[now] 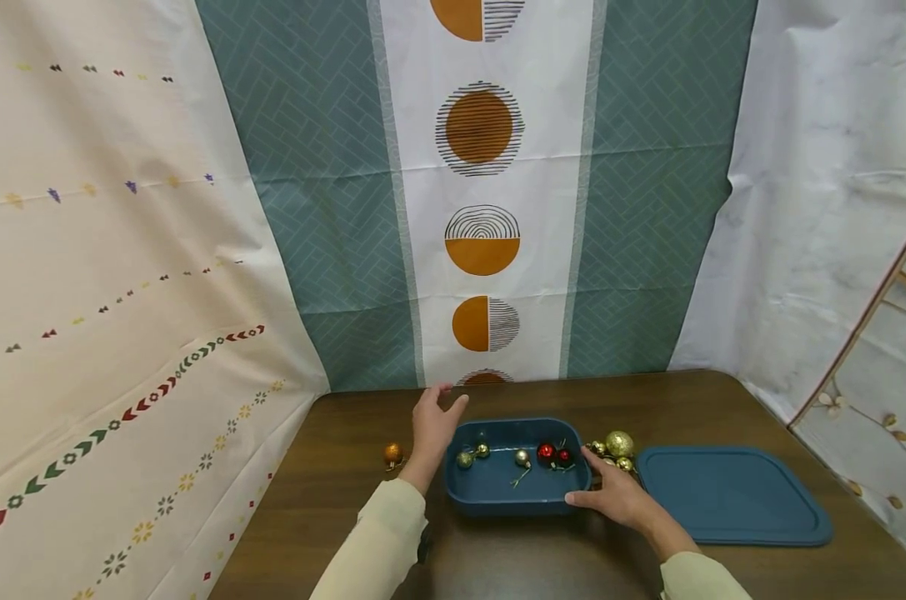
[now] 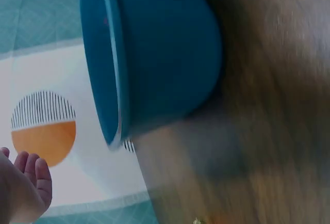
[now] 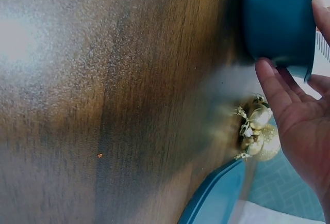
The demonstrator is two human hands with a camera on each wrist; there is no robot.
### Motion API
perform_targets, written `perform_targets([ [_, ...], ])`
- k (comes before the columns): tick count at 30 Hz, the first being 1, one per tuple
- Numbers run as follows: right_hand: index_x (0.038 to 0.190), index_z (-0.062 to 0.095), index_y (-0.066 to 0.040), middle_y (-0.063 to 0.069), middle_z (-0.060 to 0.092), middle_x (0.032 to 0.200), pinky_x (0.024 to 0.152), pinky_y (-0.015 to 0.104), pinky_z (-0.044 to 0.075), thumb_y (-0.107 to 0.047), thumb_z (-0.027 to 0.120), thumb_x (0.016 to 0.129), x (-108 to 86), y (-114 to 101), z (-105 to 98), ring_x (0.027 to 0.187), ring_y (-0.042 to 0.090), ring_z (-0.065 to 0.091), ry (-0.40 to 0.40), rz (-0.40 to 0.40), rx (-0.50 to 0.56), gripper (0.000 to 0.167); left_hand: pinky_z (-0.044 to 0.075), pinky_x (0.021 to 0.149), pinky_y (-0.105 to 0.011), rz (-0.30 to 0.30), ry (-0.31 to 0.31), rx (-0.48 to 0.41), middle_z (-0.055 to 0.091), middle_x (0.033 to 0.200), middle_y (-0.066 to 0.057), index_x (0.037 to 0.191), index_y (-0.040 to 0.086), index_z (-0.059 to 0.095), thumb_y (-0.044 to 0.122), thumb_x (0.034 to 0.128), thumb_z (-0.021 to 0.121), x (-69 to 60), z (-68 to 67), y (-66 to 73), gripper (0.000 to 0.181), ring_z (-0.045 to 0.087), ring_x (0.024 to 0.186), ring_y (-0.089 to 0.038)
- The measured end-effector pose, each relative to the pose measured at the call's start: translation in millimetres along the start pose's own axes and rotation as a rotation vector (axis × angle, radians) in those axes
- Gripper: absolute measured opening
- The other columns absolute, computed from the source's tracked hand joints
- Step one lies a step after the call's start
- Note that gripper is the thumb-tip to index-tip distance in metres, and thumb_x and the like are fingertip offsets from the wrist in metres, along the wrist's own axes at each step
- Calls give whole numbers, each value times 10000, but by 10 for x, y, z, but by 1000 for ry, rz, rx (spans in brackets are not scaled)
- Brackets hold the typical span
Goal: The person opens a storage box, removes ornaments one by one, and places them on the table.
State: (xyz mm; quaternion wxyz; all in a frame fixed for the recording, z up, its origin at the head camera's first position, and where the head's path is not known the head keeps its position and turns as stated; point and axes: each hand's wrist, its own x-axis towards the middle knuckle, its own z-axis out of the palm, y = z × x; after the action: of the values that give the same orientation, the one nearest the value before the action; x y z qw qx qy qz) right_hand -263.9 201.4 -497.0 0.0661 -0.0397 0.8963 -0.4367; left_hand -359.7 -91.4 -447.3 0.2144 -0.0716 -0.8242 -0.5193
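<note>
Pale sleeves, bare hands

The person wears long sleeves in a pale, creamy yellow-green. The left sleeve (image 1: 373,542) shows more of its cloth, plain and softly creased, loose along the forearm and ending at the wrist. A small dark piece (image 1: 423,545) peeps out along its inner side, too little of it visible to identify. The right sleeve (image 1: 700,577) matches in colour; only its wrist end appears. Both the left hand (image 1: 432,431) and the right hand (image 1: 619,497) are bare, with slim, tapering fingers.

Baubles (image 1: 523,457) inside tub (image 1: 508,507), lid (image 1: 733,496) right
</note>
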Motion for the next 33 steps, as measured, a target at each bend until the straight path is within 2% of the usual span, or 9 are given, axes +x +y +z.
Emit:
perform_targets([
  [5,1542,267,19,326,398,1468,950,609,447,-354,808,833,-3,-15,-10,1247,489,490,1,-2,-4,967,498,942,-485,-30,-64,-20,648,1146,-159,1191,25,656,225,896,759,-107,169,29,372,597,1079,-330],
  [11,1539,282,15,323,411,1460,960,618,435,-360,808,831,-2,-5,6,1245,479,496,8,10,-21,958,534,878,-451,-8,-117,-7,659,1079,-120,1166,22,657,224,896,758,-258,354,-11,353,618,1021,-318],
  [14,1539,281,15,324,412,1458,961,617,435,-362,807,832,-7,-2,3,1244,476,498,5,13,-19,959,536,867,-445,-35,-152,-18,660,1088,-135,1163,28,660,219,897,756,-309,436,-20,341,616,1017,-313],
  [19,1541,278,14,329,404,1460,954,615,441,-373,799,838,-6,-15,-15,1237,480,501,4,14,-26,957,530,881,-442,-101,-214,-52,661,1119,-146,1169,53,669,219,894,759,-357,540,-23,333,616,1026,-287],
  [26,1538,282,20,340,410,1450,949,609,446,-373,800,837,-7,-23,-21,1226,482,509,9,9,-38,956,535,847,-415,-154,-267,-7,661,1127,-146,1193,35,660,214,891,763,-407,664,-54,365,603,987,-242],
  [33,1540,283,11,330,430,1438,945,611,448,-371,805,832,-11,-13,-6,1209,462,530,13,19,-29,959,532,817,-407,-165,-304,12,662,1084,-124,1185,26,669,193,884,770,-435,733,-86,360,599,944,-220],
])
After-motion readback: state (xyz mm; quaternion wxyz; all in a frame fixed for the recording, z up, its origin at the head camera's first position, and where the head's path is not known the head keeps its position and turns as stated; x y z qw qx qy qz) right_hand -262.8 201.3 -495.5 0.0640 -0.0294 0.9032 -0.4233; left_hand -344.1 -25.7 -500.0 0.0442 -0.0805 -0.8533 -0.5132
